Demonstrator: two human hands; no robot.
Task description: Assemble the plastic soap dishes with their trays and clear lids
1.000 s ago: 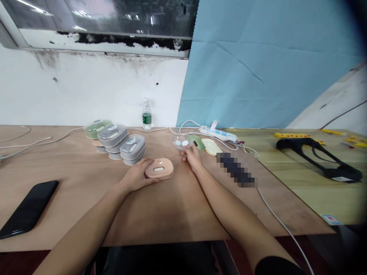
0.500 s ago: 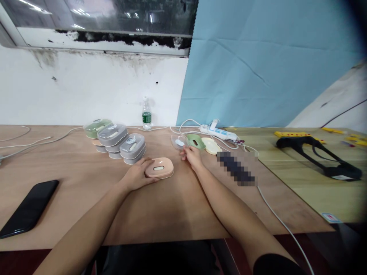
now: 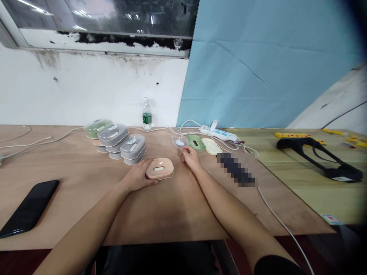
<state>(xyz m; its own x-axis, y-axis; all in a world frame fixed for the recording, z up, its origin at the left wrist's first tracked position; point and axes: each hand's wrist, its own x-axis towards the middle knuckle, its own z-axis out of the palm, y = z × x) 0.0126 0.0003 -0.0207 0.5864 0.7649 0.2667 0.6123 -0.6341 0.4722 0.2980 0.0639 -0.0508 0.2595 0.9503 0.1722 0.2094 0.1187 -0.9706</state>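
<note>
My left hand (image 3: 137, 176) grips the near left side of a pink oval soap box (image 3: 159, 169) that lies flat on the wooden table (image 3: 86, 183). My right hand (image 3: 190, 157) reaches further back and pinches the near edge of a clear plastic lid (image 3: 178, 142) with a white label. Just right of that lid lie a green oval tray (image 3: 195, 142) and a cream oval piece (image 3: 211, 146).
Stacked grey and green lidded boxes (image 3: 120, 141) stand at the back left. A black phone (image 3: 28, 208) lies at the near left. A water bottle (image 3: 146, 114), a white power strip (image 3: 219, 133) with cables, a blurred dark object (image 3: 236, 169) and a black tool (image 3: 318, 156) lie further off.
My right hand has drawn the clear lid slightly and lowered it toward the table beside the green tray. My left hand stays on the pink box.
</note>
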